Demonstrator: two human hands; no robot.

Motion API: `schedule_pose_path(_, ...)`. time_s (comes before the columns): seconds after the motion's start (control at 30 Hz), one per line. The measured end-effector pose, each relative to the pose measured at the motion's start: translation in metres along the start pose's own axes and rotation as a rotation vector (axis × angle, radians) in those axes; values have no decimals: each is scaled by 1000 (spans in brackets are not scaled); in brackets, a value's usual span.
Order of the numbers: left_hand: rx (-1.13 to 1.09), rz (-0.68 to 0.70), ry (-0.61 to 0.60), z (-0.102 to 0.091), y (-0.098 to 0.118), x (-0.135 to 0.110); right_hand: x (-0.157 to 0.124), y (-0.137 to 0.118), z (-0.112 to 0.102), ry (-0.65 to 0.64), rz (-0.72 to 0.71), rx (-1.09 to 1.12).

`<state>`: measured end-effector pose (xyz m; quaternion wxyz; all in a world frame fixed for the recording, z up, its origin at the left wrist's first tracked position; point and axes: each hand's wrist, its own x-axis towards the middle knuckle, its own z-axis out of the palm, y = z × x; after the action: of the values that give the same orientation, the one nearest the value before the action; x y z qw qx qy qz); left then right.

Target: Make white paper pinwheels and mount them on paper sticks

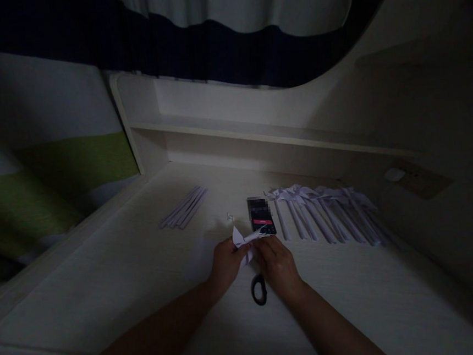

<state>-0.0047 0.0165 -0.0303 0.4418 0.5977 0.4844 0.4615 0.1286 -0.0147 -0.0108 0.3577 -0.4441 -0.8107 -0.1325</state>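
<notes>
Both my hands meet over the middle of a pale desk (pixel 125 275) in a dim room. My left hand (pixel 226 264) and my right hand (pixel 277 265) each pinch a small folded piece of white paper (pixel 244 239) between the fingertips, holding it just above the surface. Black-handled scissors (pixel 258 290) lie on the desk under my right wrist, mostly hidden. A phone (pixel 261 215) with a lit screen lies just beyond the paper.
A row of several folded white paper pieces (pixel 326 214) lies to the right of the phone. A smaller bundle of paper strips (pixel 184 208) lies at the back left. A shelf (pixel 257 134) runs along the back, curtains above. A small white object (pixel 394 174) sits far right.
</notes>
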Motion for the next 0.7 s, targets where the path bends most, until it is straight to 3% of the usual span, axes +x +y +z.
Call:
schedule_pose_path(0.23, 78, 66, 20, 1, 5, -4, 3, -5, -4, -1, -72, -141)
schedule_pose_path(0.4, 154, 96, 29, -1, 11, -7, 4, -9, 1, -12, -46, -103)
schedule_pose_path(0.53, 311, 89, 54, -2, 16, -10, 2, -11, 5, 19, 90, 45)
schedule_pose_path(0.7, 470, 155, 47, -2, 21, -13, 2, -14, 6, 14, 395, 268)
